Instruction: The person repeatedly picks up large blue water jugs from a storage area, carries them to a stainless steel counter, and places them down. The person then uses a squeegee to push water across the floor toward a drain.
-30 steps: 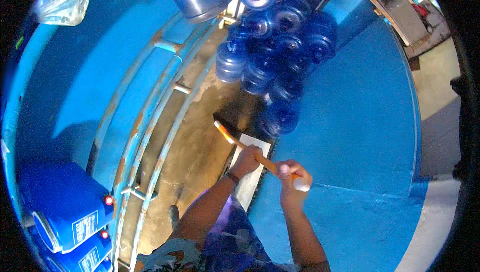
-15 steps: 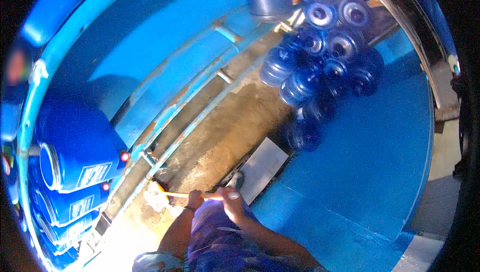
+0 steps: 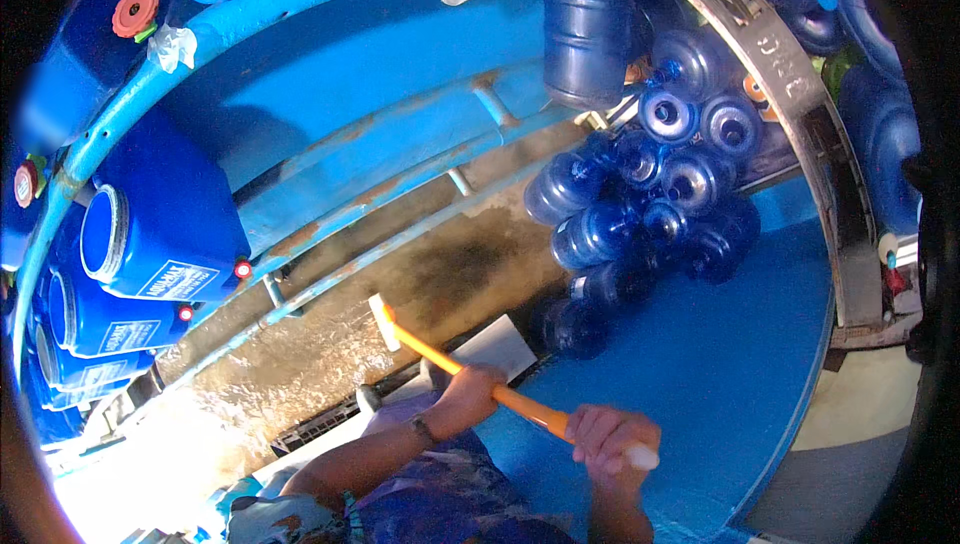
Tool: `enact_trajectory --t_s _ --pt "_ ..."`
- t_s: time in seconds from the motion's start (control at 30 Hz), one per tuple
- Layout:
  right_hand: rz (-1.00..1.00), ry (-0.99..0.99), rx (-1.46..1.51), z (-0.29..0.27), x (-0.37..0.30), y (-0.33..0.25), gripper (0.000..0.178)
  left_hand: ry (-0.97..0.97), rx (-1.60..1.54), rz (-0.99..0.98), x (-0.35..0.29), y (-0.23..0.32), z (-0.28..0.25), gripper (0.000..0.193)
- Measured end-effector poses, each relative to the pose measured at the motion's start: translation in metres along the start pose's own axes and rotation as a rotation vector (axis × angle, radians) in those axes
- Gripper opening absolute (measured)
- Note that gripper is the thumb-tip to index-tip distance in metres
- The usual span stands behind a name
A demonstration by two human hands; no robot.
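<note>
Both my hands are wrapped around the orange handle of a long-handled floor brush (image 3: pixel 430 352). My left hand (image 3: pixel 470 399), a dark band on its wrist, is closed about the middle of the handle. Near the handle's pale end, my right hand (image 3: pixel 612 441) is closed around it. The brush's white head (image 3: pixel 383 323) is down on the wet brown floor (image 3: pixel 420 262), ahead of my feet. Whether the head has bristles or a rubber blade is too small to tell.
Large clear-blue water bottles (image 3: pixel 610 229) lie piled ahead to the right. Blue square jugs (image 3: pixel 170 234) line a rack on the left. A rusty light-blue rail (image 3: pixel 330 209) runs along the blue wall. A black drain grate (image 3: pixel 325 424) and a white slab (image 3: pixel 500 349) lie near my feet.
The brush head has moved forward and right over the floor. My right hand has gone right and slightly down, my left hand right. The view has shifted too.
</note>
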State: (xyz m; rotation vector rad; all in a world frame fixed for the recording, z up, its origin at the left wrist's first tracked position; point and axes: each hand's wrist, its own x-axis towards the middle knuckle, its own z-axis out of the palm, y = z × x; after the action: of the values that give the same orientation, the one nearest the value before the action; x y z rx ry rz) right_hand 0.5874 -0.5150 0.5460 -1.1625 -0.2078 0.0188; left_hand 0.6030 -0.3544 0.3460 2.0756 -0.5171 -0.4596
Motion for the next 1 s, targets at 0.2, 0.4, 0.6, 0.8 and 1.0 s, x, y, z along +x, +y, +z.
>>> enact_trajectory --t_s 0.2,0.4,0.6,0.8,1.0 --pt "-0.045 -0.375 -0.723 -0.03 0.032 0.059 0.032 0.124 -0.175 0.274 0.117 -0.07 0.051 0.01" --pt "-0.018 -0.601 -0.766 -0.062 0.029 0.184 0.026 0.229 -0.073 0.004 0.141 -0.18 0.082 0.008" --pt "-0.01 -1.161 -0.716 -0.035 -0.004 0.235 0.023 0.423 0.175 -0.128 0.029 -0.219 0.062 0.01" --pt "0.064 -1.266 -0.574 0.044 -0.023 0.217 0.021 0.435 -0.041 -0.283 -0.07 -0.202 0.024 0.009" --pt "0.169 -1.034 -0.329 0.187 -0.048 0.189 0.021 0.635 0.07 -0.235 -0.219 -0.186 -0.04 0.005"
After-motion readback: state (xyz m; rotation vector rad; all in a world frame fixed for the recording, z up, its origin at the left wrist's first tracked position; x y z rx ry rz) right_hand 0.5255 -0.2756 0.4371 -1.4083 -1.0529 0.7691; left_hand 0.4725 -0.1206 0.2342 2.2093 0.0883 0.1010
